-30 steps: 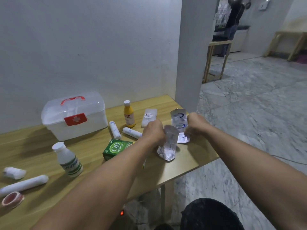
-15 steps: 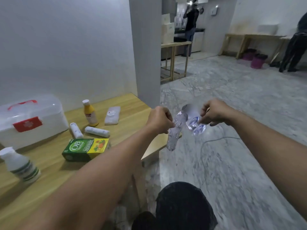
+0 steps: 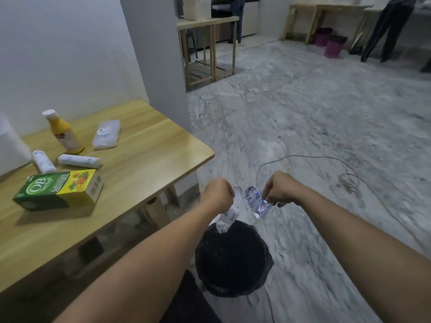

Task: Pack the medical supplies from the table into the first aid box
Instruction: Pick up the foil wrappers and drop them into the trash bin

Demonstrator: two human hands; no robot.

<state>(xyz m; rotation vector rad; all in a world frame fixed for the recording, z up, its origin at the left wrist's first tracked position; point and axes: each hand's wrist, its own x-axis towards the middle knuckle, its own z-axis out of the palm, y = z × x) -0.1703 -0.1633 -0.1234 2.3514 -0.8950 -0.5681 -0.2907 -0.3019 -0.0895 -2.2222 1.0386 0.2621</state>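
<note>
My left hand (image 3: pixel 218 194) is closed on a crumpled clear plastic wrapper (image 3: pixel 229 215) that hangs over a black bin (image 3: pixel 233 257) on the floor. My right hand (image 3: pixel 278 191) pinches a second clear wrapper with blue print (image 3: pixel 257 201) beside it. Both hands are off the table's right end. On the wooden table (image 3: pixel 144 159) lie a green and yellow box (image 3: pixel 58 188), a yellow bottle (image 3: pixel 63 132), two white bandage rolls (image 3: pixel 79 160), and a flat white pack (image 3: pixel 107 134). Only a white corner of the first aid box (image 3: pixel 9 148) shows at the left edge.
A grey pillar (image 3: pixel 158 54) stands behind the table's far corner. A cable (image 3: pixel 326 159) runs across the marble floor. Wooden frames (image 3: pixel 207 43), purple buckets (image 3: pixel 333 45) and two standing persons (image 3: pixel 387 26) are at the back of the room.
My head and both hands have swung right and down, off the table. The two wrappers came along and now hang over the black bin. The first aid box has slid almost out of view.
</note>
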